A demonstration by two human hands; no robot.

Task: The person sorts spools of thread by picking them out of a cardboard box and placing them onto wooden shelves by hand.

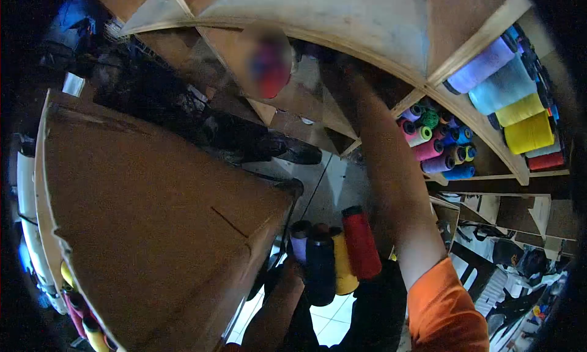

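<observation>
My left hand (293,270) is closed at the side of a cluster of thread cones held in front of my body. Purple (299,245), black (320,272), yellow (343,266) and red (362,245) cones stand close together there; most of my fingers are hidden behind them. My right arm, in an orange sleeve, stretches up and forward into a dark shelf compartment. In that shadow my right hand (343,68) is barely visible, and its fingers cannot be made out.
Wooden shelving (422,83) curves overhead, with small cones (437,147) and large cones (529,132) in its right compartments. A brown board panel (159,217) fills the left. Dark shapes lie on the floor beyond it. More cones (79,306) show at lower left.
</observation>
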